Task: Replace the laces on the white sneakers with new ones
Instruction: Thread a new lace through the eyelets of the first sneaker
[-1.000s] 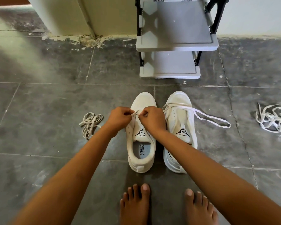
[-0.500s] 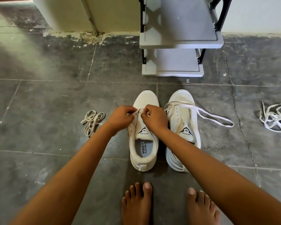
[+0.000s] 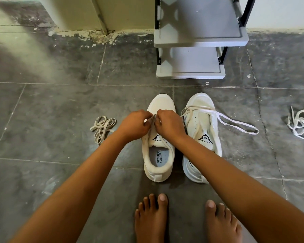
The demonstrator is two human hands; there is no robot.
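Two white sneakers stand side by side on the grey tile floor, toes pointing away from me. Over the left sneaker (image 3: 159, 155) my left hand (image 3: 134, 124) and my right hand (image 3: 168, 124) are both pinched on a short piece of its lace (image 3: 152, 118) near the lowest eyelets. The right sneaker (image 3: 203, 134) has a white lace (image 3: 235, 122) threaded near the toe, its long loop trailing right across the floor. A bundle of beige laces (image 3: 103, 128) lies left of the shoes. A tangle of white laces (image 3: 302, 124) lies at the right edge.
A grey plastic shoe rack (image 3: 197, 41) with a black frame stands against the wall just beyond the sneakers. A cream wall corner (image 3: 88, 14) with crumbling plaster is at the back left. My bare feet (image 3: 153, 218) rest on the floor below the shoes.
Both hands stay pinched on the lace over the left sneaker, fingers shifting only slightly. The camera view has drifted a little; the shoes and loose laces have not moved.
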